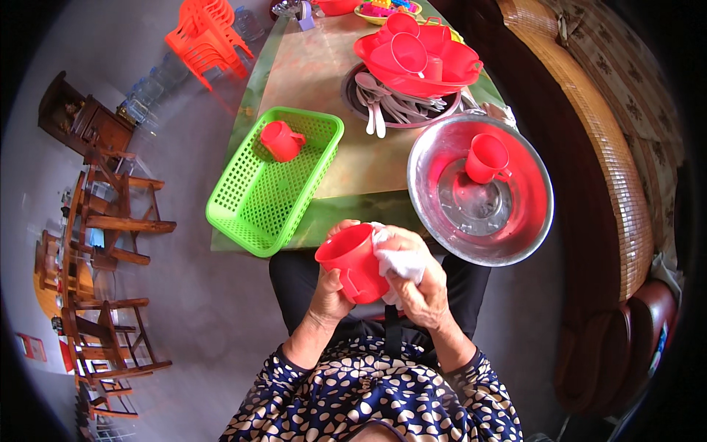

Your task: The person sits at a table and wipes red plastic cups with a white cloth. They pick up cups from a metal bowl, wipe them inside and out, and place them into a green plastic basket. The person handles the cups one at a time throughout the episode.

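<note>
A red plastic mug [352, 258] is held over my lap, its open mouth tipped up toward the left. My left hand [331, 292] grips its left side, close to the handle. With my right hand [426, 295] I press a bunched white cloth [401, 264] against the mug's right side. In front on the left, a green perforated basket [274, 193] holds one red mug [282, 141] lying on its side. To the right, a steel basin [434, 221] has another red mug [487, 158] resting inside.
Beyond the basin, a red plastic basin [368, 72] full of red cups sits over a bowl of spoons [373, 99] on the table [294, 81]. Orange stools [208, 44] are stacked at the far left. Wooden chairs [121, 221] stand left; a long wooden bench [589, 125] runs along the right.
</note>
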Tool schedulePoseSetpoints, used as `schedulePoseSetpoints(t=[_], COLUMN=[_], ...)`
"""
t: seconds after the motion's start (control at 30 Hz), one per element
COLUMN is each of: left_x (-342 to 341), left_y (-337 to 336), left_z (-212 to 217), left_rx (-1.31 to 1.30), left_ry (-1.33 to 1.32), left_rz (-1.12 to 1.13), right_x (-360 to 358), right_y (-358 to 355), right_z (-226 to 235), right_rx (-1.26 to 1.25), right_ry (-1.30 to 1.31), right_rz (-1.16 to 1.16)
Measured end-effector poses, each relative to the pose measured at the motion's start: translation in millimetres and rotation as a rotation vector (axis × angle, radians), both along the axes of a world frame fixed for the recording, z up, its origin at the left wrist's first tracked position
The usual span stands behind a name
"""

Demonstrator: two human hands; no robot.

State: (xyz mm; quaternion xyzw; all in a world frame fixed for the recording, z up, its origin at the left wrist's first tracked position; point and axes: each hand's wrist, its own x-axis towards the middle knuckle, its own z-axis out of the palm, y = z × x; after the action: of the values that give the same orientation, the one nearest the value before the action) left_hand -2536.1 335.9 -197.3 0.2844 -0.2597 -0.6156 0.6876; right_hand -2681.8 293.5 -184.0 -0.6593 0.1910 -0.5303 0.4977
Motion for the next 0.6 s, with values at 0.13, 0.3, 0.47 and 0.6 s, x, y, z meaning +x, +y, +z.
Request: schedulePoseSetpoints(t=[0.13,0.3,0.47,0.6], left_x=[-5,-7,-12,-19], left_y=[1,-7,-21,-26], left_z=[-1,3,4,5], left_rx=[-0.061,-0.013,0.068,0.138], left_ry=[-0.074,0.034,0.139,0.197], left_rz=[-0.01,0.083,0.202,0.232], right_x=[2,7,24,35], right_y=[-9,0,21,22], right_z=[0,-6,-18,-36], right_rx=[0.548,0.514,0.242,-0.237], right_ry=[-0.154,-0.045,-0.004,0.245], right_rz=[0.195,0.083,-0.096,-0.362])
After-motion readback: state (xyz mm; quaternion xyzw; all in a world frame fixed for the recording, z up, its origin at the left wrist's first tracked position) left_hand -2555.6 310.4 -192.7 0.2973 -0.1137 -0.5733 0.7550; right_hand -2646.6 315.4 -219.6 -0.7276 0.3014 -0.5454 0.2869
